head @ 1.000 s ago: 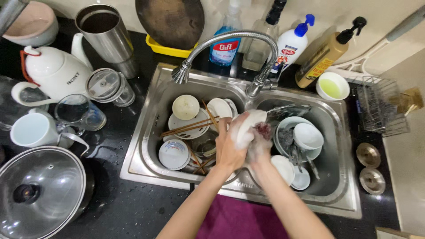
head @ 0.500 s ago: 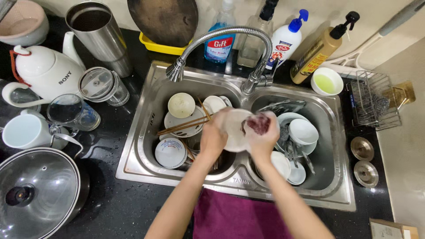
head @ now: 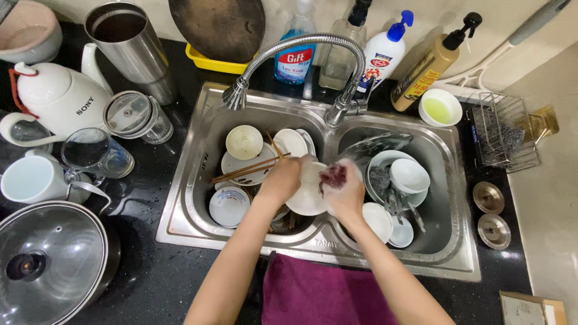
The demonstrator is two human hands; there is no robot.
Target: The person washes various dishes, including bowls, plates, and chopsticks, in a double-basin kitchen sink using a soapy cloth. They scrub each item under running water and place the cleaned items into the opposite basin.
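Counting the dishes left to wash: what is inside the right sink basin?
In the right sink basin: stacked white bowls, a steel scourer, small white plates and cutlery. The right hand and the bowls cover whatever lies beneath.

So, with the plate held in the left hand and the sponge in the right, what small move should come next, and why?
Probably turn the white plate slightly in the left hand: the right hand presses the dark sponge on its right part only.

Bare forearms, no sleeves, no rings/watch visible; magenta garment at waist; hands [head: 313, 186] soapy.
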